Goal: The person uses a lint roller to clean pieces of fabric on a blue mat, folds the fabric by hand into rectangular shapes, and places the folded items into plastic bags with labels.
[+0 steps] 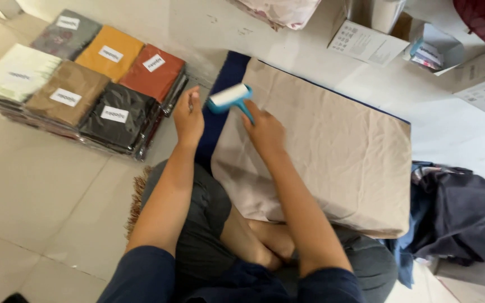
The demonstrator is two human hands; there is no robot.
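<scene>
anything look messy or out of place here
Only the dark clothes crumpled in a heap on the floor at right. The beige cloth lies flat under the lint roller, and the packaged fabrics are stacked neatly.

Pale tiled floor (40, 185) — wrapped fabric packs (85, 84), navy mat (225, 84), dark clothes heap (456, 219), cardboard boxes (366, 39).

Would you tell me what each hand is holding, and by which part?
The right hand grips the lint roller by its blue handle; the left hand holds nothing visible.
</scene>
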